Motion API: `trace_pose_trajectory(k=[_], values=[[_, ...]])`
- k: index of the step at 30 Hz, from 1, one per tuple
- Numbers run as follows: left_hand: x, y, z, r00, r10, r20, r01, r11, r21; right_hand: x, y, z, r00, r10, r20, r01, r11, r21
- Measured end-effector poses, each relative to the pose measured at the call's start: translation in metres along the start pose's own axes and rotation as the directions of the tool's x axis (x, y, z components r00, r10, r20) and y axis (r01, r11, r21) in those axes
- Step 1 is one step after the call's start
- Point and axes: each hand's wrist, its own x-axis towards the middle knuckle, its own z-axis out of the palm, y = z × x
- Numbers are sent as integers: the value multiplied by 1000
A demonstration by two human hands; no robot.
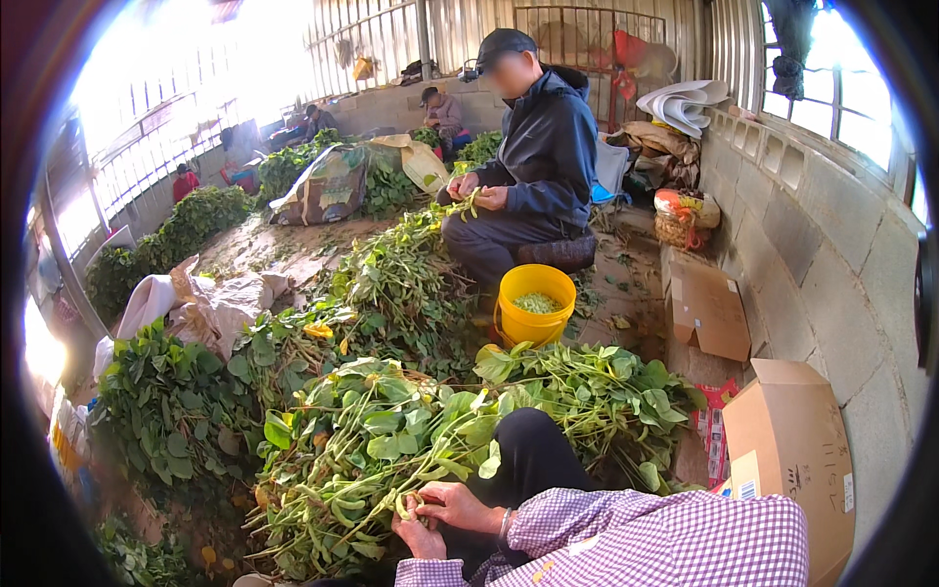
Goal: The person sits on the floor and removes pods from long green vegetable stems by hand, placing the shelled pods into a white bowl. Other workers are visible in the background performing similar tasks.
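Note:
My left hand (419, 534) and my right hand (461, 506) meet at the lower middle, at the edge of a heap of cut bean plants (352, 469). Both are closed around a green bean pod (402, 506) on a stem; the fingertips partly hide it. Fuzzy green pods (348, 513) hang among the stems just left of my hands. More leafy bean plants (601, 389) lie beyond my knee. A yellow bucket (534, 323) holding shelled green beans (537, 302) stands farther off, in front of a seated co-worker.
The seated co-worker (543, 161) in a dark jacket holds a bean stem. Cardboard boxes (799, 455) stand along the block wall (829, 257) at right. Plant heaps (176, 411) and crumpled sacks (227, 301) lie at left. Several other people sit farther back.

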Motion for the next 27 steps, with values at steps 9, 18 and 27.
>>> trace_pose_trajectory(k=[9,18,27], values=[[8,-2,-22,979,-68,191,81,995,-62,10,14,0,985,-119,122,120,993,1],[4,8,-22,963,-88,254,84,996,27,8,3,-6,1000,-31,-6,30,994,-109],[6,4,-18,933,178,314,-216,973,87,21,-48,-6,978,-161,134,184,966,-183]])
